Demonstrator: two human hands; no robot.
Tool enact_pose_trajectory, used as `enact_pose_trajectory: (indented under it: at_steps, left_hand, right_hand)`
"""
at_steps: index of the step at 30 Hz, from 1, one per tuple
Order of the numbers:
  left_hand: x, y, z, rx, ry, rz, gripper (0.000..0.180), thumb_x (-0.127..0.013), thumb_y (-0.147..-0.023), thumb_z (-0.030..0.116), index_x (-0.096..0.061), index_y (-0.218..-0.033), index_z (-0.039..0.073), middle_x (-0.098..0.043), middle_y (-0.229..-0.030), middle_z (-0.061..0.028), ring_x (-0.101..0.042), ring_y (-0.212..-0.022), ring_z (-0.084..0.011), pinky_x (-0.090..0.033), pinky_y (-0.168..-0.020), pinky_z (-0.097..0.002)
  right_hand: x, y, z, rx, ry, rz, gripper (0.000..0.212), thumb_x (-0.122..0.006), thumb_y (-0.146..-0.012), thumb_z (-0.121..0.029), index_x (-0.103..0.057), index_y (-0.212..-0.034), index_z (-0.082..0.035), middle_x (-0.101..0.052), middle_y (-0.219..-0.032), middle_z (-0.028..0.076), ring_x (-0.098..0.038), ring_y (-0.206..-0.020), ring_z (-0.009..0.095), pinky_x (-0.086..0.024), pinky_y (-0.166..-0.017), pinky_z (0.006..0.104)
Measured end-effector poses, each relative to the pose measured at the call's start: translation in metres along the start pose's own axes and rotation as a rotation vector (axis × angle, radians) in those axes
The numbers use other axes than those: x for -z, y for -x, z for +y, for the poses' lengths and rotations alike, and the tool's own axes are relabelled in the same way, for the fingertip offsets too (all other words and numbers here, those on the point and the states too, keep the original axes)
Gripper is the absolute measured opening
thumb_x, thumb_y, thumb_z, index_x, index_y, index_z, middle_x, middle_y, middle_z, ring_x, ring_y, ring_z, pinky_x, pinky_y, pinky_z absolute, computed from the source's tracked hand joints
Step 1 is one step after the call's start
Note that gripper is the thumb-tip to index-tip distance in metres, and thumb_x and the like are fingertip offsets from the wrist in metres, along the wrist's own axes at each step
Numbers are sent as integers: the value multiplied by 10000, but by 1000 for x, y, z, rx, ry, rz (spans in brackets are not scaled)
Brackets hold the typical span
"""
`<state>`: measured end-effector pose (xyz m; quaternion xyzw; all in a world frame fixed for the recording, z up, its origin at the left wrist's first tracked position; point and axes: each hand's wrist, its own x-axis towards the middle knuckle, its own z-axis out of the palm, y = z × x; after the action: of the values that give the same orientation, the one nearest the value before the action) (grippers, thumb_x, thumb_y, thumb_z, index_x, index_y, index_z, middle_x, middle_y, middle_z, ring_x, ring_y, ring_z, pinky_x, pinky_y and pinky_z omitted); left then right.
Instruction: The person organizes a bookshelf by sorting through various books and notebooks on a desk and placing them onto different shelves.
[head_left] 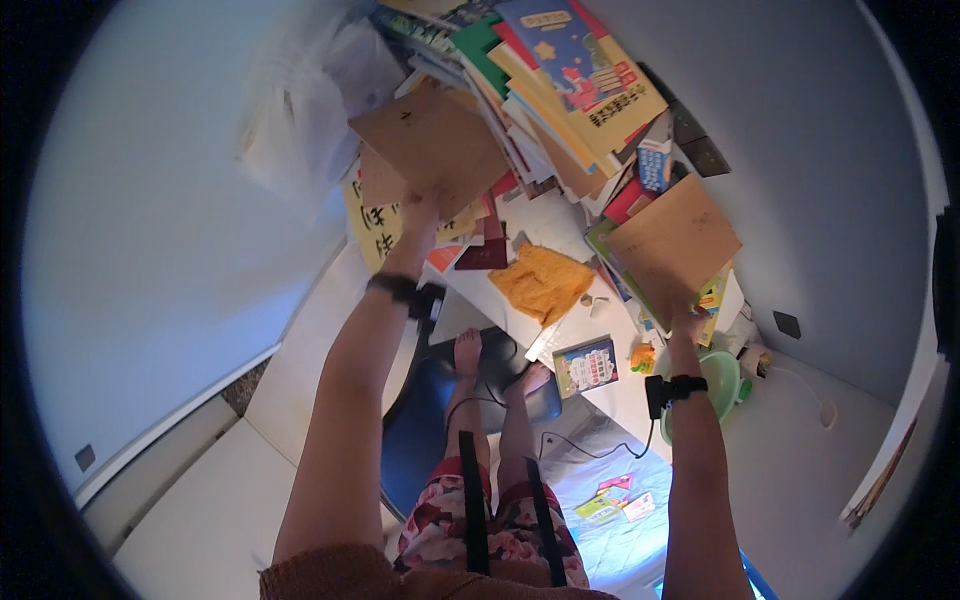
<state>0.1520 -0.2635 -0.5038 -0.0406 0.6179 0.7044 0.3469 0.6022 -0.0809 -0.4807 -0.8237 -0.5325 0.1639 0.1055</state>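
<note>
I hold two brown cardboard sheets, one sheet (432, 142) in my left hand (420, 212) and one sheet (674, 240) in my right hand (688, 322). I wear two black wrist bands, one on each arm. I see one orange cloth (541, 282), one green bowl (723, 377), one small book (586, 366) and my two bare feet; the stacked books (560, 75) are too many to count

I'm looking down into what I take to be a room in a home: a white desk (560, 225) heaped with children's books (560, 70), a blue chair (425, 420) below the desk, bare feet resting on it, and pale walls either side, though the fisheye bends everything.
</note>
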Motion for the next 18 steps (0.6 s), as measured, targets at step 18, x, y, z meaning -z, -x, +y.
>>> enact_pose_trajectory:
  at_steps: [18]
  left_hand:
    - [46,237,36,312,-197,-593,381,-493,-865,70,-390,-1226,1,-474,-1182,-61,-428,-1104,-134,-346,-945,-283]
  right_hand:
    - [-46,23,-38,-382,-23,75,299,-567,-743,-305,-558,-980,-122,-422,-1120,126,-394,-1060,303,-361,-807,464]
